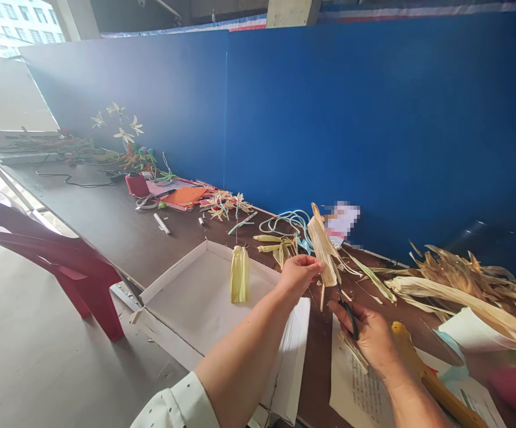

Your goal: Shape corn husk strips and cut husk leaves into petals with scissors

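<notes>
My left hand (297,274) pinches a pale strip of dried corn husk (323,246) and holds it upright above the brown table (119,229). Just below and to the right, my right hand (371,336) is closed on black-handled scissors (346,308), whose blades point up at the lower end of the husk. A folded yellow-green husk piece (239,274) lies in the white shallow box lid (186,306) to the left of my left hand.
A heap of dried husks (463,279) lies at the right, with a printed paper sheet (360,389) and a yellow tool (422,371) under my right arm. Husk flowers (122,128), coloured paper and cords line the blue wall. A red plastic chair (62,255) stands at left.
</notes>
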{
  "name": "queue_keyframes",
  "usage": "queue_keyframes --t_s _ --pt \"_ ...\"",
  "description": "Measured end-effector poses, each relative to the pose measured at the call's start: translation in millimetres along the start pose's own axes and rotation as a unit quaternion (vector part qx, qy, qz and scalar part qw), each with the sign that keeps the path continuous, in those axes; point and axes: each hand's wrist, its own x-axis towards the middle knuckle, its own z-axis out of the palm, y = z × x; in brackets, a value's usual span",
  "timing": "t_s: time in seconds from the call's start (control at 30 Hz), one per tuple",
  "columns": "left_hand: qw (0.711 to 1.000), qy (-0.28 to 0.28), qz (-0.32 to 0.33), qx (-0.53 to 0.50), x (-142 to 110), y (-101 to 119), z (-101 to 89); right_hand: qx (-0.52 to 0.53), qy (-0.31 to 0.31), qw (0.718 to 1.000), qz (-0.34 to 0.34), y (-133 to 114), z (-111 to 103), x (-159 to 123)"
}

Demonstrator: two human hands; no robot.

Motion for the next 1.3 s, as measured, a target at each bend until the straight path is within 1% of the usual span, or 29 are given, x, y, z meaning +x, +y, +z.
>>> queue_keyframes --t_s 0.17,0.3,0.4,0.57,0.73,0.9,1.03,1.3 --pt "1.0 0.016 0.009 0.013 1.1 -1.3 -0.8 -0.015 -0.002 1.0 -0.003 2.3 0.0 1.9" --pt "0.999 0.025 0.021 0.027 5.3 -5.2 -2.9 0.004 -0.007 1.0 0.003 5.1 1.5 3.3" --pt "0.999 0.019 0.022 0.031 5.3 -5.5 -2.6 0.012 -0.009 1.0 0.004 6.9 1.9 4.1" --pt "1.0 0.003 0.009 0.03 0.0 -2.9 1.2 -0.002 -0.008 1.0 -0.006 7.7 0.8 5.2" --pt "0.999 0.001 0.011 0.031 -0.8 -3.7 2.5 -0.016 0.003 1.0 -0.01 7.2 0.8 5.9" --pt "1.0 -0.001 0.009 0.024 0.9 -5.4 2.4 -0.025 -0.001 1.0 -0.013 5.7 0.7 4.0" --pt "1.0 -0.005 0.003 0.007 0.6 -5.2 3.2 -0.012 -0.003 1.0 -0.016 5.2 1.3 3.3" --pt "1.0 -0.01 -0.005 -0.016 -1.4 -4.0 4.5 -0.027 0.008 0.999 -0.046 -6.0 3.7 -1.7"
